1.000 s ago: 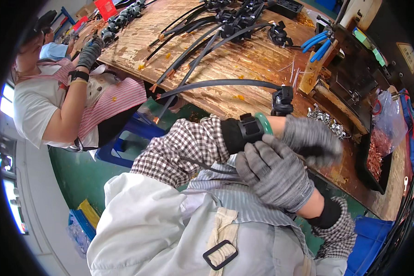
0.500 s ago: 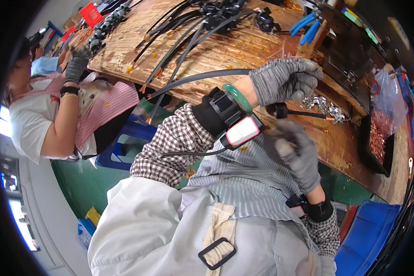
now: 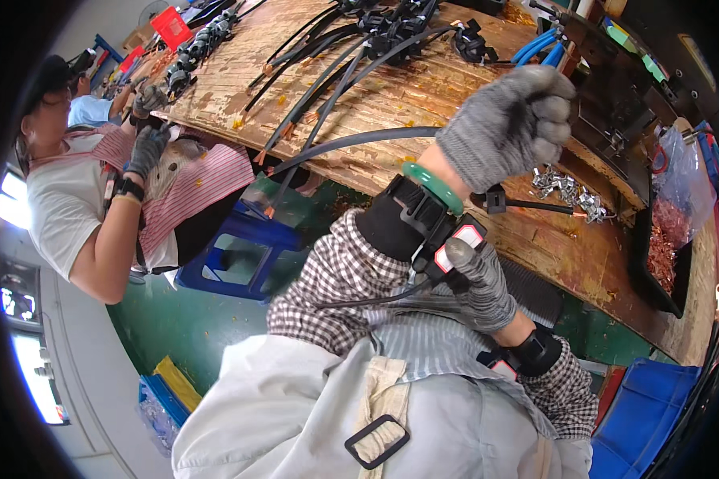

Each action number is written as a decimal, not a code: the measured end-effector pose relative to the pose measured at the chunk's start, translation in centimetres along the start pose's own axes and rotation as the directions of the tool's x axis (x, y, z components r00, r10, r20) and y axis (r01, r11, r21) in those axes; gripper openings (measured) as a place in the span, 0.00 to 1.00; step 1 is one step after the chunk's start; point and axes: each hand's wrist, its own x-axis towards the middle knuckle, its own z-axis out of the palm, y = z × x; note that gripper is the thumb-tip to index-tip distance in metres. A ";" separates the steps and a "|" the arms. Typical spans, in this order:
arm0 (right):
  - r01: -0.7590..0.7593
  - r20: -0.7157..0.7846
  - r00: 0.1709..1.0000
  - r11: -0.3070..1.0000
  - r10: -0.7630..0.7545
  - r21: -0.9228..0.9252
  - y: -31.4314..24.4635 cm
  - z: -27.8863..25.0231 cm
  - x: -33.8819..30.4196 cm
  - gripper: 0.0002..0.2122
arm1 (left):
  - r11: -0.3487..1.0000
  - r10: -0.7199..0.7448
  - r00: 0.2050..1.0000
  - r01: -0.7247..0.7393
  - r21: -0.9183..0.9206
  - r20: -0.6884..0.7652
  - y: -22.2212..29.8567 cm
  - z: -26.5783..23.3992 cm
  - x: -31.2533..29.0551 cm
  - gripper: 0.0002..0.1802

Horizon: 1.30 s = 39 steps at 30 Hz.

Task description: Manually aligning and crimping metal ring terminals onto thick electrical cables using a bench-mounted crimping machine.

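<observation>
Wrist unit (image 3: 470, 234) is touched by the right hand's (image 3: 489, 294) thumb, seemingly for steadying, other fingers indiscernible, while the left hand (image 3: 507, 126), fingers curled inward, hangs over the table's (image 3: 547, 254) near edge.

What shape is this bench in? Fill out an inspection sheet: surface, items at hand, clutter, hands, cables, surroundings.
Surface: wooden tabletop, worn and patchy.
Items at hand: wrist device with a red-edged white face, at the left wrist.
Clutter: loose silvery metal pieces on the tabletop; copper-coloured scraps in a black bin.
Hands: left hand, gloved, curled into a fist; right hand, gloved, thumb at the wrist device, other fingers partly hidden.
Cables: black cables, several with bare copper-coloured ends, some overhanging the edge.
Surroundings: co-worker at left, blue stool nearby.
</observation>
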 end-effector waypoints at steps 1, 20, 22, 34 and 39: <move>-0.008 0.021 1.000 0.990 0.011 -0.142 -0.1 -0.2 0.1 0.15 | 0.997 0.077 0.997 -0.076 -0.035 0.026 -0.1 -0.4 -0.6 0.11; -0.032 -0.068 0.998 0.980 0.019 -0.199 0.6 1.4 2.0 0.21 | -0.827 0.163 0.986 0.114 0.550 0.040 1.5 -1.7 0.6 0.13; -0.046 -0.074 0.997 0.988 0.036 -0.147 0.9 1.2 1.9 0.13 | -0.844 0.165 0.986 0.124 0.522 0.032 1.4 -1.5 0.5 0.12; 0.012 -0.024 0.998 0.572 -0.056 -0.820 -3.0 -5.6 -6.3 0.16 | -0.577 0.371 0.929 0.224 0.786 0.008 3.5 -1.1 -9.6 0.11; 0.012 0.084 0.808 -0.125 -0.583 -0.992 -6.1 -6.5 -6.8 0.10 | -0.851 0.206 0.978 0.166 0.499 0.026 5.2 0.0 -9.2 0.18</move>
